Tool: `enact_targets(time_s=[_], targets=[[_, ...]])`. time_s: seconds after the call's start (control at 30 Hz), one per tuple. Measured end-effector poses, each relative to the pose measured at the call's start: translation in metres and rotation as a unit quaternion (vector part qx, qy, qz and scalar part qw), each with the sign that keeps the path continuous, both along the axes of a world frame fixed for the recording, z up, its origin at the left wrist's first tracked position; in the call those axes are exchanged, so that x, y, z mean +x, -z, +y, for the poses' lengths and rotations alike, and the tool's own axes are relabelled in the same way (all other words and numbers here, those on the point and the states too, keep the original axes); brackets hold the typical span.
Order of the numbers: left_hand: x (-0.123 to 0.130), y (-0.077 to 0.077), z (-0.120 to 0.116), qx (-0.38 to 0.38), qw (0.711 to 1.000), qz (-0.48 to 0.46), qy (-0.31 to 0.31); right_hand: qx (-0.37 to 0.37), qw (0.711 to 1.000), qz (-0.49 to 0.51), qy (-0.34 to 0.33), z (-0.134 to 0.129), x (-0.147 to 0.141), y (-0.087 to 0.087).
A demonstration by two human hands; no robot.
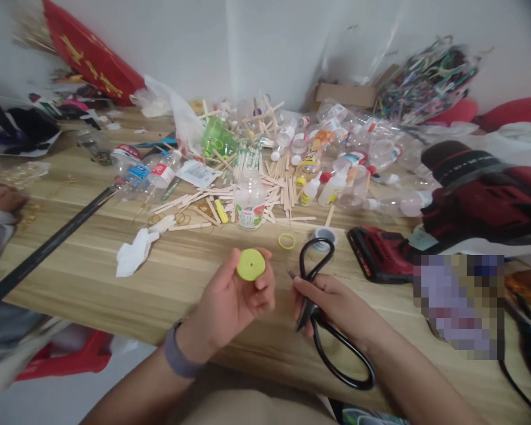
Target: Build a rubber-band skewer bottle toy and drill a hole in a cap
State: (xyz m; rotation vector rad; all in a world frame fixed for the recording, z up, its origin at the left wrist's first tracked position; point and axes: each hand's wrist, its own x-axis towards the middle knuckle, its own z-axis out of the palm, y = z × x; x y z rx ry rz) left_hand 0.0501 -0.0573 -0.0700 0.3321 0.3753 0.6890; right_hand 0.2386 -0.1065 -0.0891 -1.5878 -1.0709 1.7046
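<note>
Between the thumb and fingers of my left hand [236, 298] is a round yellow-green bottle cap [250, 265], its flat face turned up with a small dark hole at the centre. My right hand [331, 301] grips a pair of black-handled scissors [343, 354] around the middle, loops spread apart. One pointed tip shows beside my right thumb; the rest of the blades is hidden or unclear. Beyond my hands stands an upright clear bottle [249, 203] with a fruit-print label. A yellow rubber band [287, 241] and a small grey-white cup [325, 236] lie just past the scissors.
Wooden sticks [287, 183] and plastic bottles [380, 147] crowd the back of the table. A red and black power drill [482, 195] rests at the right. Crumpled tissue [135, 251] and a black rod [53, 242] are leftward, near another person's hand [2, 198].
</note>
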Motion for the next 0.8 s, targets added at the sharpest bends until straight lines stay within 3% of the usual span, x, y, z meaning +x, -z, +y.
enact_targets(time_s=[0.2, 0.4, 0.53, 0.6, 0.67, 0.73, 0.8], targets=[[0.007, -0.003, -0.005, -0.012, 0.993, -0.098, 0.070, 0.038, 0.995, -0.093, -0.009, 0.017, 0.005, 0.007], [0.016, -0.011, 0.001, 0.043, 0.989, -0.098, 0.100, 0.140, 0.962, -0.234, -0.004, 0.017, 0.012, 0.010], [0.020, -0.015, 0.003, 0.102, 0.986, -0.030, 0.130, 0.229, 0.911, -0.337, 0.064, 0.007, 0.011, -0.017], [0.021, -0.013, 0.003, 0.121, 0.981, 0.011, 0.148, 0.374, 0.843, -0.377, 0.084, 0.002, 0.003, -0.040], [0.021, -0.010, 0.004, 0.124, 0.979, 0.063, 0.150, 0.473, 0.793, -0.379, 0.056, 0.001, -0.007, -0.060], [0.021, -0.008, 0.004, 0.115, 0.976, 0.117, 0.142, 0.505, 0.777, -0.374, 0.019, 0.004, -0.016, -0.071], [0.021, -0.007, 0.005, 0.108, 0.974, 0.142, 0.138, 0.504, 0.782, -0.366, -0.007, 0.009, -0.021, -0.072]])
